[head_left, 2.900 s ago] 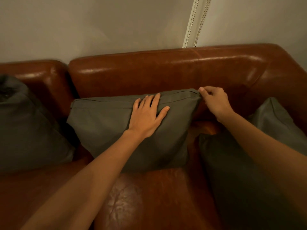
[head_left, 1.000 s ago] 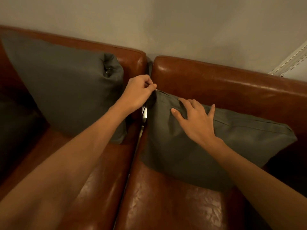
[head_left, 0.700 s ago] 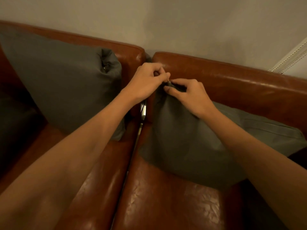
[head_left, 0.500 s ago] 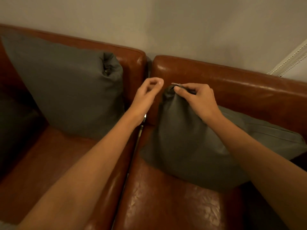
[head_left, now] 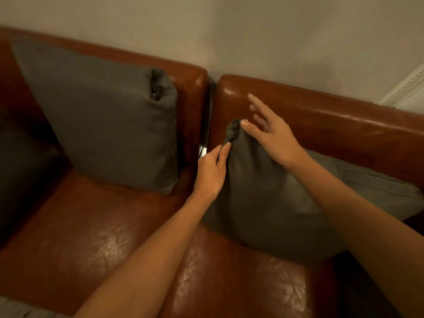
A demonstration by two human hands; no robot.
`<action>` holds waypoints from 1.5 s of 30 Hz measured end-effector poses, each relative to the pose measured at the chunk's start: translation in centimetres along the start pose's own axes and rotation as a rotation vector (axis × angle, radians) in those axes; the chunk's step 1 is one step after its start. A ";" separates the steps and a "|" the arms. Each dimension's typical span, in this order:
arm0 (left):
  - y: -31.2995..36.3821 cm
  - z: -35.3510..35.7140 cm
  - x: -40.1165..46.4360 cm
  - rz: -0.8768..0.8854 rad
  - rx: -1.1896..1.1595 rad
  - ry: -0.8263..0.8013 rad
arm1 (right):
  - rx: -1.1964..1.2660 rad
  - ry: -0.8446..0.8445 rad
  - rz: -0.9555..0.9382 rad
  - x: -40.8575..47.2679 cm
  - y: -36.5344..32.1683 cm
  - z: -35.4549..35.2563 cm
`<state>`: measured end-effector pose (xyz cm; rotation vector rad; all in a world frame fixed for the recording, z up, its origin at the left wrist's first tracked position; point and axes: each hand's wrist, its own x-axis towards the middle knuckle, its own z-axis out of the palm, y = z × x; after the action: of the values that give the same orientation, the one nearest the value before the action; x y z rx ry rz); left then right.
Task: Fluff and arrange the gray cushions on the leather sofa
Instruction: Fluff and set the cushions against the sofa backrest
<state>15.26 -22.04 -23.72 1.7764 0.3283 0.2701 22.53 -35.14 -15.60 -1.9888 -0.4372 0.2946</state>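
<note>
A gray cushion leans against the right backrest of the brown leather sofa, its upper left corner bunched up. My left hand rests against the cushion's left edge, fingers fairly straight, fingertips touching the fabric. My right hand hovers over the bunched corner with fingers spread and blurred; its thumb touches the corner. A second gray cushion stands upright against the left backrest, with a zipper pull showing at its top right corner.
A dark cushion lies at the far left edge. A narrow gap runs between the two backrests. The glossy seat lies in front. A plain wall is behind, with white trim at the right.
My right hand has let go of the cushion's corner and spread its fingers. My left hand has dropped from near the corner to the cushion's left edge.
</note>
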 end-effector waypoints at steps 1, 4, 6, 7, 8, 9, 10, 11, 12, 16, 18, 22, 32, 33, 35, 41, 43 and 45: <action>-0.1 -0.2 -0.1 -0.013 -0.013 0.005 | -0.077 -0.053 -0.006 0.4 -0.4 -0.3; 0.0 -0.5 -0.2 -0.076 -0.026 -0.012 | -0.296 -0.049 -0.032 1.1 -1.1 -0.9; 0.2 -0.2 -0.2 -0.168 -0.138 -0.048 | -0.316 0.002 -0.038 1.3 -0.9 -0.7; 0.2 -0.1 -0.1 -0.227 -0.214 -0.075 | -0.289 0.018 -0.022 1.2 -0.7 -0.4; 0.0 -0.1 0.2 -0.282 -0.274 -0.103 | -0.250 0.038 0.002 1.2 -0.3 -0.2; -0.3 -0.2 0.5 -0.311 -0.298 -0.135 | -0.209 0.067 0.029 1.1 0.1 0.1; -0.5 -0.5 0.8 -0.311 -0.286 -0.166 | -0.178 0.102 0.051 1.1 0.5 0.4; -0.7 -0.7 1.1 -0.285 -0.261 -0.183 | -0.151 0.131 0.063 1.1 0.7 0.6; -0.8 -0.9 1.3 -0.230 -0.227 -0.168 | -0.129 0.149 0.067 1.0 0.8 0.8; 0.3 -1.9 2.3 0.170 -0.015 0.018 | -0.062 0.149 0.062 0.7 0.9 1.8; 0.9 -2.3 2.9 0.415 0.207 0.054 | -0.012 0.141 0.063 0.6 1.0 2.2; 0.4 -3.0 3.6 0.529 0.346 0.047 | -0.008 0.146 0.050 0.9 1.1 2.6; 1.9 -3.8 5.0 0.077 0.439 -0.001 | 0.045 0.202 0.058 1.6 1.6 3.7; 1.8 -3.4 5.0 0.004 0.485 -0.051 | 0.042 0.204 0.051 1.5 1.7 4.0; 1.5 -2.9 4.9 -0.030 0.418 -0.130 | 0.029 0.199 0.042 1.4 1.9 4.3; 1.5 -4.0 4.5 0.061 0.192 -0.230 | -0.162 -0.113 -0.031 0.6 2.1 3.4; 1.6 -4.0 4.4 0.085 0.189 -0.240 | -0.377 -0.261 -0.002 0.7 2.3 3.1; 1.9 -4.0 4.5 0.065 0.172 -0.171 | -0.450 -0.213 -0.012 0.9 2.2 2.8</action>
<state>18.19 -17.22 -20.95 1.9673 0.1759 0.1380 22.64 -33.38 -18.85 -2.4016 -0.6995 0.4324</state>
